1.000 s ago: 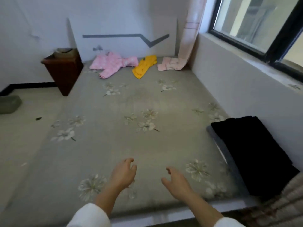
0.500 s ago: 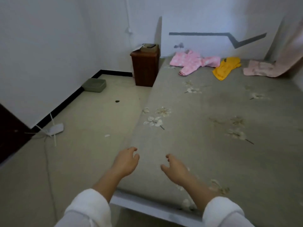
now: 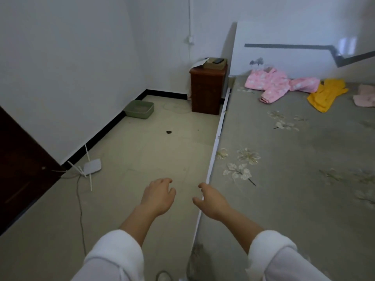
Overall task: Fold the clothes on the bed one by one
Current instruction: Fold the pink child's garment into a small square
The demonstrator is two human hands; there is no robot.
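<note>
Swinging left along the bed point(image 3: 284, 199), now facing floor. Left hand point(image 3: 157, 196) and right hand point(image 3: 211, 202) hovering loosely spread, holding nothing. Pink garment point(image 3: 274, 84) and yellow garment point(image 3: 326, 94) lying unfolded far off by the headboard; likely walking round toward them.

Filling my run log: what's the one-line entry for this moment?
phase: approach | left hand: empty | right hand: empty | pink patterned jacket: unfolded, far

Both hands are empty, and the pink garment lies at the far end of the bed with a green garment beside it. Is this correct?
Not quite: the head view shows the garment beside the pink garment is yellow, not green. The rest holds: both the left hand and the right hand are empty, and the clothes lie at the bed's far end.
</note>
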